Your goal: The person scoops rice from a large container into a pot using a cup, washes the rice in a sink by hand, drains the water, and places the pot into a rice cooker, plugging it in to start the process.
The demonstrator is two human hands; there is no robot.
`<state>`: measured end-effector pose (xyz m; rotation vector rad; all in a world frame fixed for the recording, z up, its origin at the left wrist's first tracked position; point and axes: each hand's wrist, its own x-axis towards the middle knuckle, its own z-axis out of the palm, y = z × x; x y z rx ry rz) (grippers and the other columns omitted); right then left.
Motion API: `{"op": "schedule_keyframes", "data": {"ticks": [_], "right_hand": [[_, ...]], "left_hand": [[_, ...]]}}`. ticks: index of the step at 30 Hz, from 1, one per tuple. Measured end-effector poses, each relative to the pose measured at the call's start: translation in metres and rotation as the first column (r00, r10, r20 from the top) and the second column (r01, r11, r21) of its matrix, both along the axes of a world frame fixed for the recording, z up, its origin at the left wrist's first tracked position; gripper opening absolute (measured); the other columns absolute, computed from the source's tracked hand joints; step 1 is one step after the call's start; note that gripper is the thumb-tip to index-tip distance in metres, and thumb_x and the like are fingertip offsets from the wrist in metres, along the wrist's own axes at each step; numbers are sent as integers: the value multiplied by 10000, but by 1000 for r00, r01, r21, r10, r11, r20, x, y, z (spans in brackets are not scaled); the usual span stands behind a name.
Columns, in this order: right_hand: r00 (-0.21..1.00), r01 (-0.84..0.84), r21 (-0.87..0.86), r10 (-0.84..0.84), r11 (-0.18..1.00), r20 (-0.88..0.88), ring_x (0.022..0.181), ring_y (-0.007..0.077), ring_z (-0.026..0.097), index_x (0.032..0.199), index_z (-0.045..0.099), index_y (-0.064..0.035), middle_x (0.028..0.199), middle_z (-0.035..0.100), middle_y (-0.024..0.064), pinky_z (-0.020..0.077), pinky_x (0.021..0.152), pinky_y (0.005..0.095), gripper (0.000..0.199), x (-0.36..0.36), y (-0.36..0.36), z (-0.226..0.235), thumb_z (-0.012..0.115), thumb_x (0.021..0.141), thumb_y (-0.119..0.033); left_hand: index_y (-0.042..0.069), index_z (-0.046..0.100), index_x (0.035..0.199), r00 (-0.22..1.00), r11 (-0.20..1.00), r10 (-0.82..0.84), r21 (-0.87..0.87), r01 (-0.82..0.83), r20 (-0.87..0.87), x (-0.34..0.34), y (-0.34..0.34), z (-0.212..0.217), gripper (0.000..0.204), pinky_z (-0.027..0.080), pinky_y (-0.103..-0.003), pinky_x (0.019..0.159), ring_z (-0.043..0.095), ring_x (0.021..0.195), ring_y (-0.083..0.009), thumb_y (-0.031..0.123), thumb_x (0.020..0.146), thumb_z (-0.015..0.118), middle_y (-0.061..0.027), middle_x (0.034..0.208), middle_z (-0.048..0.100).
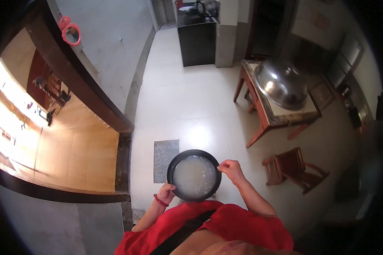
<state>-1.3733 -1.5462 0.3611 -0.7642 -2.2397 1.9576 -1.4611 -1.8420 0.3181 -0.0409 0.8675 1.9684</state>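
Observation:
A round black pot point(170, 174) is held in front of my body, its wide mouth facing up. Cloudy whitish liquid point(193, 176) fills the inside, with pale flecks or bubbles toward the lower right; what lies under the surface cannot be seen. My left hand point(165, 194), a red band on its wrist, grips the rim at the lower left, thumb over the edge. On the upper right side of the rim, my right hand point(230, 171) pinches the edge between thumb and fingers. The underside of the pot is hidden.
A grey mat point(166, 159) lies on the pale tiled floor beyond the pot. To the right stand a wooden table point(266, 112) bearing a large metal dome point(281, 84) and a small wooden chair point(291, 168). A black-fronted counter point(198, 44) is far ahead; a doorway point(83, 157) opens left.

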Motion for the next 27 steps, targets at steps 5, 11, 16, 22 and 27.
{"op": "schedule_keyframes", "data": {"ticks": [5,11,16,22,27], "right_hand": [[990,-137,-107,134,985,-33,641,121,550,788,625,34,705,619,67,443,595,244,132,-149,23,-8,651,713,-72],[981,-193,-109,194,975,-5,634,112,545,768,608,25,693,600,52,449,597,242,95,-304,49,-34,659,702,-19],[984,-171,-117,176,978,38,629,109,534,746,591,14,684,587,47,439,580,235,97,-429,81,-20,668,689,-4],[985,-173,-97,173,980,-16,613,96,516,744,583,3,675,567,26,430,566,226,110,-580,130,-2,674,687,-16],[980,-198,-119,201,973,7,599,92,501,733,571,3,654,548,21,418,547,226,140,-715,171,-2,686,661,-31]], "left_hand": [[-51,483,1123,974,974,225,-35,-224,39,-92,24,15,484,456,-408,856,572,952,-287,66,653,491,-170,1062,575],[-43,485,1125,939,943,321,-55,-329,-121,-242,50,4,500,462,-386,850,576,936,-268,69,638,517,-154,1064,575],[-49,514,1087,947,947,314,-43,-317,-65,-364,81,10,447,474,-383,832,593,910,-263,58,653,511,-163,1020,595],[-79,591,873,954,958,288,-25,-287,87,-522,126,4,261,491,-397,791,624,786,-274,54,671,494,-160,835,639],[-76,594,878,932,934,357,1,-357,57,-655,168,-6,263,481,-410,815,622,811,-278,42,665,494,-172,883,635]]}}
